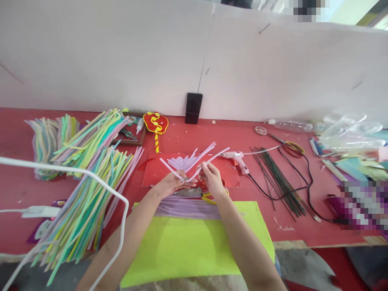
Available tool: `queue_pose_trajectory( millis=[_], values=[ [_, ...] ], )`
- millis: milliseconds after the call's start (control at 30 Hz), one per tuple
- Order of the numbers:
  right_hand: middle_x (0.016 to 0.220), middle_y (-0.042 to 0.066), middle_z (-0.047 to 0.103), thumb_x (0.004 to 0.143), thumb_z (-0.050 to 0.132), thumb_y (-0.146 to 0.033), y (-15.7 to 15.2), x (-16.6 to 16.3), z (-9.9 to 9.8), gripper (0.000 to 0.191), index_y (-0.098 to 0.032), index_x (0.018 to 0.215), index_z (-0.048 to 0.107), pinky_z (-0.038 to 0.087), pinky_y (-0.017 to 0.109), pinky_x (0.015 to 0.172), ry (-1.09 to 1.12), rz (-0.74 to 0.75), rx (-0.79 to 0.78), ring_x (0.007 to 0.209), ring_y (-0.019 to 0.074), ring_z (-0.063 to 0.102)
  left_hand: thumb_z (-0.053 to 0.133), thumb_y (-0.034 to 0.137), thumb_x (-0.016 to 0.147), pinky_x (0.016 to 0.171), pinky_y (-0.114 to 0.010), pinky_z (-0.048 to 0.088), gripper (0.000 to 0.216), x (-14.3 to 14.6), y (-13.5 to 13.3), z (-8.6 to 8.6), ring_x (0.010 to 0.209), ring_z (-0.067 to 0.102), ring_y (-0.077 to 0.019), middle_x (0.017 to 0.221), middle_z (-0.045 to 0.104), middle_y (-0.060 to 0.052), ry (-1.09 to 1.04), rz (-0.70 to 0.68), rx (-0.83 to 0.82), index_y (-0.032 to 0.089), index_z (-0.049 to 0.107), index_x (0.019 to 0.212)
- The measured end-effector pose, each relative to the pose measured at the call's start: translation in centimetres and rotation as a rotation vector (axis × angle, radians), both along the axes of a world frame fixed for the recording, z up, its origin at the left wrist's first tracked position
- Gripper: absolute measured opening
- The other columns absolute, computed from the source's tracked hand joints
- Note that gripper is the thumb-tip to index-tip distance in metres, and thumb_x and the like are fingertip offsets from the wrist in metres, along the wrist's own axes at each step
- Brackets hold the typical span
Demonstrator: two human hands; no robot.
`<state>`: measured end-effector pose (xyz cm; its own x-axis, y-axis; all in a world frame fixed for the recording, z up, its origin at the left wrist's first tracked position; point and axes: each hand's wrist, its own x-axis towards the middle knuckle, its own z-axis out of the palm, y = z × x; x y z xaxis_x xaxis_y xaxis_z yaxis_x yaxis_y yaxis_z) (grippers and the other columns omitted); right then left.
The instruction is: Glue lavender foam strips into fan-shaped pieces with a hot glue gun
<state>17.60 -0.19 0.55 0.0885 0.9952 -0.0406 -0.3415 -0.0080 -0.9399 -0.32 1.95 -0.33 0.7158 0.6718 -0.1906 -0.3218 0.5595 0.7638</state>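
A lilac pipe cleaner, bent into a wide V, is held in front of me by both hands. My left hand pinches it close to the bend. Its right-hand leg is gripped between the thumb and fingers of my right hand. Just behind, several nested lilac V-shaped pieces rest on a red board. Under my hands are scissors, partly hidden. A row of straight lilac pipe cleaners lies nearer to me on a lime-green sheet.
To the right are a pink glue gun with a black cord, dark green stems and plastic bottles. Bundles of coloured pipe cleaners and a white cable occupy the left. A phone leans on the wall behind a red-and-yellow fan shape.
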Motion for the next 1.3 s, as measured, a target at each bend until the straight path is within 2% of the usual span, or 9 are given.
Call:
queue_pose_trajectory(
  millis=[267, 533, 800, 1000, 1100, 1300],
  values=[
    [0.057, -0.004, 0.055, 0.075, 0.063, -0.056, -0.2, 0.0, 0.0, 0.037, -0.020, 0.075, 0.058, 0.039, 0.020, 0.044, -0.041, 0.063, -0.016, 0.047, 0.0080, 0.050, 0.088, 0.040, 0.048, 0.068, -0.027, 0.052, 0.044, 0.4, -0.5, 0.4, 0.064, 0.067, -0.0154, 0.066, 0.070, -0.005, 0.051, 0.006, 0.053, 0.013, 0.054, 0.058],
    [0.057, -0.004, 0.055, 0.075, 0.063, -0.055, -0.3, 0.0, 0.0, 0.036, -0.020, 0.074, 0.058, 0.041, 0.021, 0.046, -0.050, 0.086, -0.019, 0.048, 0.0084, 0.050, 0.088, 0.041, 0.043, 0.062, -0.024, 0.048, 0.045, 0.6, -0.7, 0.4, 0.055, 0.061, -0.0115, 0.057, 0.065, -0.001, 0.137, 0.029, 0.072, 0.013, 0.055, 0.056],
    [0.059, -0.004, 0.055, 0.076, 0.064, -0.054, -0.3, 0.1, 0.0, 0.034, -0.020, 0.074, 0.058, 0.040, 0.020, 0.046, -0.043, 0.088, -0.017, 0.048, 0.0078, 0.049, 0.087, 0.041, 0.046, 0.066, -0.026, 0.048, 0.043, 0.5, -0.6, 0.1, 0.058, 0.062, -0.0124, 0.060, 0.067, -0.001, 0.177, 0.004, 0.108, 0.014, 0.057, 0.061],
    [0.055, -0.005, 0.052, 0.080, 0.058, -0.056, -0.2, 0.5, 0.4, 0.037, -0.020, 0.071, 0.057, 0.039, 0.021, 0.046, -0.167, 0.045, 0.012, 0.045, 0.0076, 0.047, 0.085, 0.036, 0.052, 0.074, -0.028, 0.051, 0.036, 0.3, -0.4, 0.7, 0.072, 0.066, -0.0156, 0.073, 0.070, -0.004, 0.181, -0.095, 0.175, 0.013, 0.067, 0.072],
    [0.049, -0.006, 0.048, 0.081, 0.056, -0.057, 0.0, 0.8, 0.7, 0.039, -0.020, 0.068, 0.055, 0.038, 0.021, 0.045, -0.235, -0.011, 0.023, 0.043, 0.0078, 0.046, 0.084, 0.038, 0.053, 0.074, -0.028, 0.052, 0.036, 0.3, 0.0, 0.6, 0.070, 0.066, -0.0144, 0.075, 0.070, -0.003, 0.223, 0.021, 0.184, 0.013, 0.069, 0.074],
    [0.052, -0.005, 0.053, 0.075, 0.061, -0.059, 0.4, 0.9, 0.9, 0.041, -0.020, 0.066, 0.055, 0.038, 0.021, 0.042, -0.189, -0.207, -0.016, 0.044, 0.0081, 0.046, 0.085, 0.043, 0.047, 0.079, -0.039, 0.054, 0.042, 0.4, 1.1, -0.9, 0.068, 0.067, -0.0188, 0.068, 0.070, -0.003, 0.277, 0.419, 0.140, 0.013, 0.067, 0.070]
  ],
)
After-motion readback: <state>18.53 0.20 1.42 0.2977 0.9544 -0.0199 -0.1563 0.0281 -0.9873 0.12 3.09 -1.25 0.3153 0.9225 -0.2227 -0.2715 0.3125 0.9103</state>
